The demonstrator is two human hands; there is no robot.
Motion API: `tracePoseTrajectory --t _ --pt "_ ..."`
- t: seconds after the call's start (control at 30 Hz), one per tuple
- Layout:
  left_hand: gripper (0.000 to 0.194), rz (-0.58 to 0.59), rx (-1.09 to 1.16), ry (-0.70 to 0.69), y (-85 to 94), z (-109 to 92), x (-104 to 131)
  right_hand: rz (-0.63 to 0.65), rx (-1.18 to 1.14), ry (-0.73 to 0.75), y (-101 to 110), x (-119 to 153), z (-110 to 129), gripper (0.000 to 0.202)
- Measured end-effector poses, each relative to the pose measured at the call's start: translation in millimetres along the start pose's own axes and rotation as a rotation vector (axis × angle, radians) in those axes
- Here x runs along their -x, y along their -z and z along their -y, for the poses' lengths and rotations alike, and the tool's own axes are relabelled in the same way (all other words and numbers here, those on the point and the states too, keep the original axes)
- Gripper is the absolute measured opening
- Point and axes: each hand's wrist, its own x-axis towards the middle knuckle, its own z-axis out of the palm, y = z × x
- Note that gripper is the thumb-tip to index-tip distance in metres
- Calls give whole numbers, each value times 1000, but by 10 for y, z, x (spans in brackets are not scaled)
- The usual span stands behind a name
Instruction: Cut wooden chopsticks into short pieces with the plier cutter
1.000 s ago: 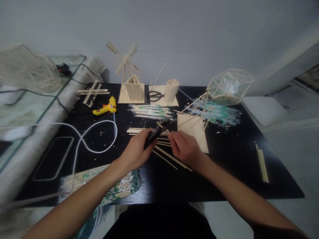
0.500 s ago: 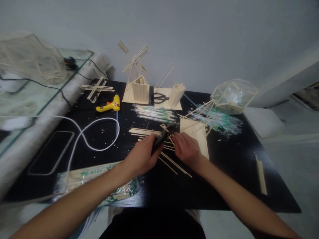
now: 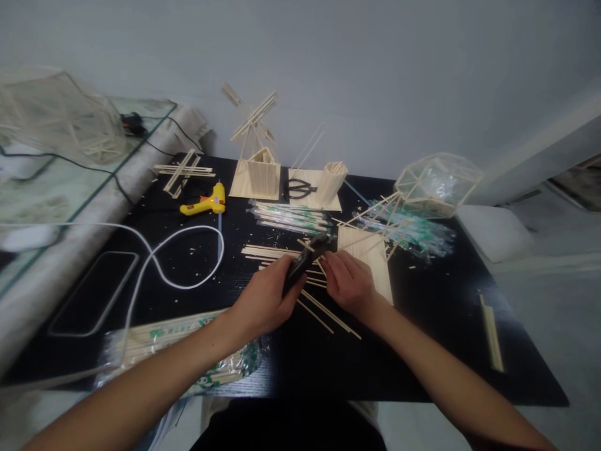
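Note:
My left hand (image 3: 270,293) is wrapped round a black hand tool (image 3: 300,266), whose head points up and to the right. Between the tool's head and my right hand (image 3: 350,282) runs a thin wooden stick (image 3: 321,266); the right fingers pinch it close to the tool. Loose wooden sticks (image 3: 265,252) lie beneath and beside both hands on the black table (image 3: 328,369). A flat wooden board (image 3: 375,257) rests just behind and right of my right hand. The exact contact between tool and stick is too small to make out.
A yellow glue gun (image 3: 206,200) and white cable (image 3: 188,287) are on the left. Behind stand a stick windmill model (image 3: 263,178), black scissors (image 3: 300,188) and a stick cup (image 3: 334,178). Bagged sticks (image 3: 154,341) lie front left; a stick polyhedron (image 3: 436,188) is at back right.
Both hands keep their hold and have barely moved. The whole view has shifted slightly.

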Motion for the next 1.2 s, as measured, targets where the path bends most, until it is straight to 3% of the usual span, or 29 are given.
tracePoseTrajectory --t 0.47,0.8,0.97,1.2 --pt "17 -6 -107 144 -14 -5 -1 -33 -41 -27 -29 -36 47 17" --pt "26 8 -240 141 -30 40 -36 13 -46 -106 -5 6 85 10" --pt "36 5 -289 137 25 31 -51 85 -41 -173 43 -32 137 14" --pt "39 -18 -383 86 68 -3 -39 88 -54 -197 84 -49 195 17"
